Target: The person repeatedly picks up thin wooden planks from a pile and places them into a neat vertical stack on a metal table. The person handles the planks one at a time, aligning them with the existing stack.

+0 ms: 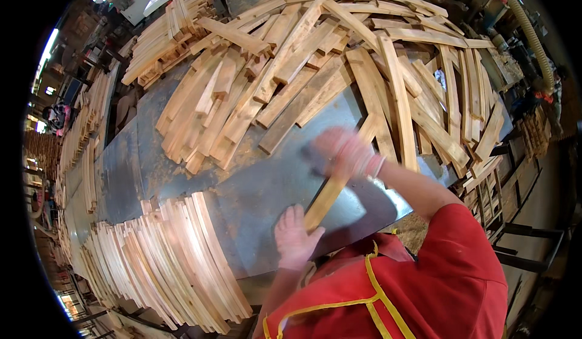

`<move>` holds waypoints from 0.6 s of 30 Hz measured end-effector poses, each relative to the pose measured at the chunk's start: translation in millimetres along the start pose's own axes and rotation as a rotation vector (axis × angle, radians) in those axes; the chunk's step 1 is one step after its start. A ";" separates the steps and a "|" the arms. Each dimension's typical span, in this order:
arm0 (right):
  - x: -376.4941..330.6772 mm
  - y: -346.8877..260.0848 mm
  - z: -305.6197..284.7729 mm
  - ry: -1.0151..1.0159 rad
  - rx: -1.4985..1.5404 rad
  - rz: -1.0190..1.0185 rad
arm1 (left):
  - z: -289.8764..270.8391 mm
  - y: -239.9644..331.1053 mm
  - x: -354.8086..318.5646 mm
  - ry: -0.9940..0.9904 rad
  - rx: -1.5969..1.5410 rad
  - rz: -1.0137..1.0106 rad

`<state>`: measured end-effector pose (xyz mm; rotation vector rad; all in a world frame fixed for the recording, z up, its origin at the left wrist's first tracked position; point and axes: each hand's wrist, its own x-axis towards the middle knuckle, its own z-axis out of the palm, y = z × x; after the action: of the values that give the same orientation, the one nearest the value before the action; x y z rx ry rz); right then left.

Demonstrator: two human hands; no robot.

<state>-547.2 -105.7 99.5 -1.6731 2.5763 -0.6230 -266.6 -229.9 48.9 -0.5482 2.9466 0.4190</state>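
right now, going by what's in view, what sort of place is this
Probably a woodworking shop: loose wooden strips heaped on a metal-topped table, a tidy row of lighter strips, and a ribbed beige hose.

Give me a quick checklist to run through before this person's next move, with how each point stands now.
1) Left hand at the near end of the board: ok.
2) Right hand gripping the board firmly: cannot tell; it is blurred.
3) Loose pile in order: not ok; pieces cross at various angles.
4) Near stack lying side by side: ok.
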 end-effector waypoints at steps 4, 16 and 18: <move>-38.1 157.0 -41.0 0.435 -0.162 0.942 | 9.1 13.8 19.3 -0.277 0.084 0.000; -59.3 31.0 51.1 0.365 0.834 1.035 | -2.7 -49.1 -94.4 -0.060 -1.307 -0.487; -52.5 -42.4 49.8 0.424 0.897 1.086 | -13.4 -63.9 -120.9 0.030 -1.434 -0.548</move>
<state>-476.6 -90.6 56.8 0.1460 2.2654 -1.6711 -131.7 -250.5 65.5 -1.3352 1.8420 2.3225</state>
